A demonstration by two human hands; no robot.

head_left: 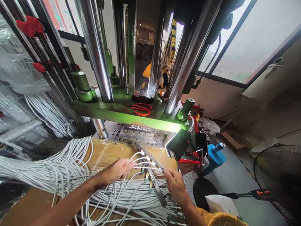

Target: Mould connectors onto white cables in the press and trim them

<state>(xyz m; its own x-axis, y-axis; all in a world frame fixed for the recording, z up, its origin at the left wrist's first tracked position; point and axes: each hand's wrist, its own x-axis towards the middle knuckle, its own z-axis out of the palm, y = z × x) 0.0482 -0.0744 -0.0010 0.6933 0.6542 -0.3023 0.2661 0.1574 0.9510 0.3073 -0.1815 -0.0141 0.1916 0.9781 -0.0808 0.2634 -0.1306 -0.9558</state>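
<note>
My left hand [121,169] is closed, its fingers pinched round several white cables [137,163]. These cables run to white ends lying along a long metal bar [156,185], which slants across the front of the press. A second, thinner metal strip [154,158] lies at an angle to the bar, and my right hand [175,183] is closed on its near end. Small connectors with green parts [150,185] stick out from the bar's near side. Below both hands spreads a thick heap of white cables [113,194], partly hidden by my left arm.
A green press [117,114] with steel columns stands ahead, red-handled scissors [142,109] on its plate. Beneath it is a metal mould [138,129]. On the right are a control box [178,146], a blue bottle [215,157] and a fan [279,179]. A yellow container [221,218] stands lower right.
</note>
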